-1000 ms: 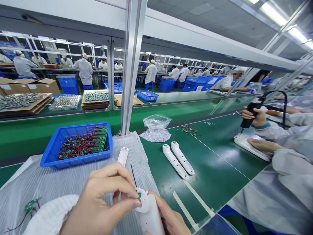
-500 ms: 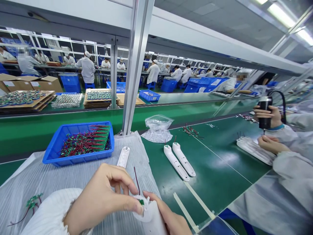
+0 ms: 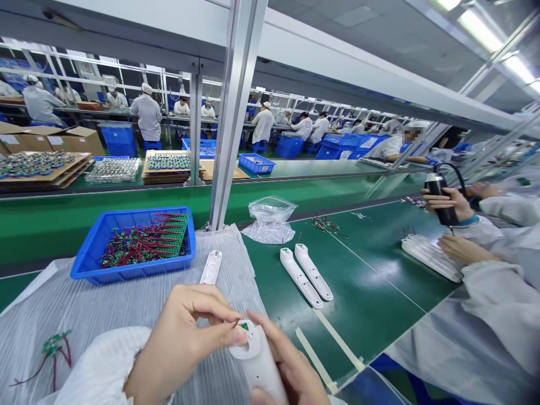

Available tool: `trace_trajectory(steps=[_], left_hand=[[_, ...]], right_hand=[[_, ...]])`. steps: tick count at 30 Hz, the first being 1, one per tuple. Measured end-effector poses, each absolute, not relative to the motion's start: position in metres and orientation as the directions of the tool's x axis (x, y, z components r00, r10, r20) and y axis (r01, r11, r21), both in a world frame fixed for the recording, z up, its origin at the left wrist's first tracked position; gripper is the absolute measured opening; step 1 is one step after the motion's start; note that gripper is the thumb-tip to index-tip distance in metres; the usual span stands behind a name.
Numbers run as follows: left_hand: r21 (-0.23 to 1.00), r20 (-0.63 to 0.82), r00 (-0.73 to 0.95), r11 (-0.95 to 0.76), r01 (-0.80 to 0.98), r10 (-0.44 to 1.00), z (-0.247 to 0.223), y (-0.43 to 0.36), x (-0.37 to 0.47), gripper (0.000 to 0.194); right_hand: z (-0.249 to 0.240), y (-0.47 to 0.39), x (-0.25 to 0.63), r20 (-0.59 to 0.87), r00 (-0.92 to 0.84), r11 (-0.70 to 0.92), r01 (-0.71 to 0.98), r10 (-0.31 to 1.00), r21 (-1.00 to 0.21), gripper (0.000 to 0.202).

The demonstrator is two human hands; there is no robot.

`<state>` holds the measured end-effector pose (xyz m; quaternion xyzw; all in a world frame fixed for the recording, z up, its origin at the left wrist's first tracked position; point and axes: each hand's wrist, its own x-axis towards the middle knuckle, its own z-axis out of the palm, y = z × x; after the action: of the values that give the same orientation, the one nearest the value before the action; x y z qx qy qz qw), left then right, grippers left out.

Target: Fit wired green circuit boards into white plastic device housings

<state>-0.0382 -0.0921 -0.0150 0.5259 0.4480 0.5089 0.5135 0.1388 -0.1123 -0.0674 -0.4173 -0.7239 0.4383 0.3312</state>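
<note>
My right hand [image 3: 292,360] is wrapped round a white plastic housing [image 3: 258,368], with its rounded end towards my left hand [image 3: 185,332]. A small green circuit board [image 3: 244,326] sits in that rounded end. Thumb and forefinger of my left hand pinch a dark wire [image 3: 236,323] right beside the board; the rest of the wire is hidden by the fingers. Another white housing part [image 3: 211,267] lies beyond my left hand on the foam sheet. On the green bench, two similar housings [image 3: 301,278] lie side by side, each with a wire standing up from its end.
A blue bin [image 3: 133,273] holds circuit boards with red wires. Loose wired boards [image 3: 54,344] lie at the left on the foam sheet [image 3: 228,292]. A plastic bag [image 3: 270,220] is behind. At right, a co-worker's hand holds an electric screwdriver [image 3: 441,199] above several white housings [image 3: 426,256].
The wire stood upright above the housing earlier; now my left fingers pinch it low by the board. The housing's end has turned more into view. The co-worker's screwdriver has tilted and shifted left.
</note>
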Motion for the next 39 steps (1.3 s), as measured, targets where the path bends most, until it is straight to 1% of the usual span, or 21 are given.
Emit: trace_trajectory(steps=[1, 3, 5, 7, 10, 13, 16, 21, 23, 25, 27, 28, 30, 31, 32, 33, 35, 37, 38, 39], left_hand=[[0.994, 0.112, 0.054, -0.111, -0.019, 0.992, -0.015, -0.093, -0.038, 0.003], [0.969, 0.233, -0.008, -0.231, 0.086, 0.972, -0.016, -0.095, -0.036, 0.006], [0.906, 0.384, -0.041, -0.368, 0.208, 0.922, -0.018, -0.096, -0.034, 0.009], [0.833, 0.500, -0.043, -0.467, 0.298, 0.865, -0.019, -0.098, -0.030, 0.013], [0.757, 0.599, -0.049, -0.544, 0.362, 0.800, -0.020, -0.099, -0.026, 0.012], [0.696, 0.666, -0.039, -0.601, 0.394, 0.745, -0.019, -0.100, -0.025, 0.008], [0.642, 0.710, -0.023, -0.633, 0.433, 0.704, -0.020, -0.100, -0.023, 0.010], [0.508, 0.811, -0.043, -0.665, 0.547, 0.584, -0.028, -0.101, -0.018, 0.016], [0.453, 0.841, -0.007, -0.697, 0.556, 0.541, -0.029, -0.099, -0.019, 0.017], [0.392, 0.856, 0.059, -0.719, 0.574, 0.514, -0.026, -0.097, -0.023, 0.013], [0.352, 0.842, 0.106, -0.689, 0.634, 0.529, -0.019, -0.094, -0.032, 0.012], [0.345, 0.826, 0.112, -0.654, 0.674, 0.552, -0.015, -0.094, -0.040, 0.013], [0.352, 0.785, 0.097, -0.569, 0.743, 0.612, -0.009, -0.096, -0.060, 0.009], [0.359, 0.766, 0.077, -0.524, 0.772, 0.638, -0.008, -0.099, -0.072, 0.004], [0.370, 0.744, 0.047, -0.469, 0.802, 0.667, -0.008, -0.103, -0.086, 0.003], [0.390, 0.707, 0.006, -0.398, 0.830, 0.707, -0.010, -0.108, -0.101, 0.008], [0.456, 0.575, -0.116, -0.200, 0.867, 0.810, -0.019, -0.120, -0.135, 0.017], [0.516, 0.350, -0.237, 0.025, 0.856, 0.906, -0.033, -0.134, -0.169, 0.024], [0.522, 0.230, -0.272, 0.117, 0.845, 0.934, -0.042, -0.142, -0.184, 0.026], [0.523, 0.147, -0.298, 0.182, 0.833, 0.943, -0.051, -0.149, -0.198, 0.027]], right_hand=[[-0.069, -0.112, 0.136, 0.190, -0.426, 0.353, 0.344, 0.884, -0.870, 0.065], [-0.071, -0.109, 0.129, 0.367, -0.439, 0.546, 0.411, 0.820, -0.730, 0.072], [-0.072, -0.107, 0.124, 0.494, -0.464, 0.677, 0.465, 0.735, -0.570, 0.070], [-0.072, -0.106, 0.122, 0.543, -0.481, 0.723, 0.508, 0.689, -0.467, 0.069], [-0.072, -0.106, 0.121, 0.558, -0.487, 0.731, 0.557, 0.671, -0.393, 0.069], [-0.073, -0.107, 0.121, 0.568, -0.469, 0.721, 0.582, 0.676, -0.377, 0.070], [-0.072, -0.107, 0.120, 0.560, -0.467, 0.716, 0.577, 0.684, -0.392, 0.070], [-0.062, -0.112, 0.120, 0.455, -0.491, 0.668, 0.582, 0.743, -0.464, 0.070], [-0.060, -0.109, 0.121, 0.401, -0.500, 0.641, 0.590, 0.768, -0.491, 0.068], [-0.063, -0.098, 0.125, 0.340, -0.508, 0.608, 0.596, 0.791, -0.524, 0.066], [-0.073, -0.075, 0.135, 0.295, -0.507, 0.579, 0.610, 0.810, -0.541, 0.063], [-0.080, -0.060, 0.143, 0.278, -0.499, 0.565, 0.638, 0.820, -0.523, 0.061], [-0.096, -0.025, 0.161, 0.274, -0.427, 0.506, 0.761, 0.862, -0.405, 0.059], [-0.103, -0.007, 0.171, 0.280, -0.390, 0.466, 0.829, 0.877, -0.308, 0.058], [-0.110, 0.010, 0.181, 0.282, -0.378, 0.452, 0.848, 0.882, -0.276, 0.057], [-0.116, 0.025, 0.189, 0.279, -0.375, 0.445, 0.857, 0.884, -0.259, 0.057], [-0.126, 0.047, 0.202, 0.271, -0.378, 0.440, 0.871, 0.885, -0.220, 0.056], [-0.134, 0.060, 0.209, 0.267, -0.378, 0.432, 0.883, 0.886, -0.183, 0.051], [-0.137, 0.063, 0.209, 0.269, -0.376, 0.427, 0.889, 0.887, -0.165, 0.048], [-0.139, 0.065, 0.209, 0.274, -0.371, 0.421, 0.895, 0.887, -0.149, 0.046]])
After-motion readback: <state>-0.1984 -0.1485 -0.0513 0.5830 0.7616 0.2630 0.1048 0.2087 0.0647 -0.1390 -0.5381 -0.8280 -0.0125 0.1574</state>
